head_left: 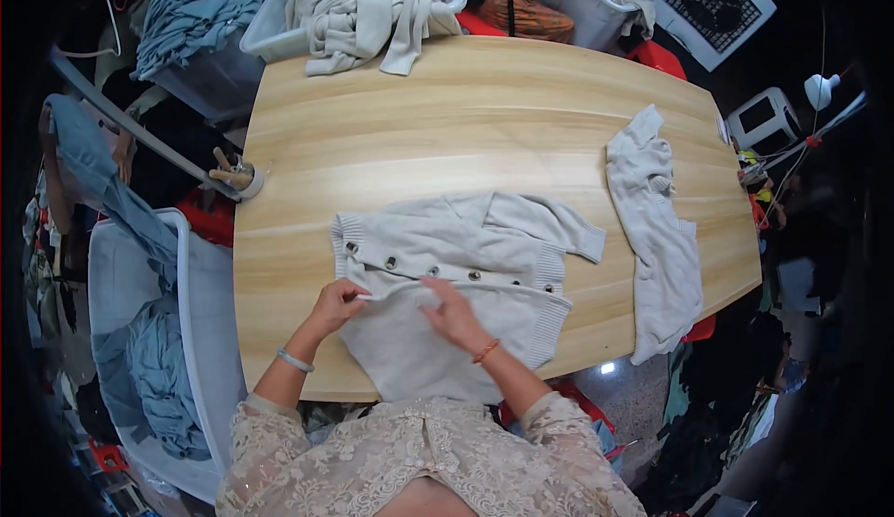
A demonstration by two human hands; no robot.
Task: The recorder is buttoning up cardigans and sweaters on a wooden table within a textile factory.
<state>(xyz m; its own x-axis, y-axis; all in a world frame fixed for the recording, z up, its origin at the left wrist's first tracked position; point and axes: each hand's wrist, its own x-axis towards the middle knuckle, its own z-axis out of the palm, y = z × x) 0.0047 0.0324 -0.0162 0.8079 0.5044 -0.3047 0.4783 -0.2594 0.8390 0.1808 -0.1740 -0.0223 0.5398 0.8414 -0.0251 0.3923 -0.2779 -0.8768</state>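
Note:
A cream knit cardigan lies sideways on the wooden table in front of me, its ribbed hem toward the right. A row of dark buttons runs across its middle, next to the front edge. My left hand pinches that edge at the cardigan's left end, fingers closed on the knit. Over the front panel, my right hand has its thumb and fingers apart and is slightly blurred; nothing shows in it. Farther right lies a second cream knit garment, folded into a long narrow strip.
The light wooden table has curved edges in this view. A white bin of cream knits stands at its far side. Blue-grey garments fill a bin on the left. A cup of tools sits at the left edge. Someone in orange patterned clothing is beyond.

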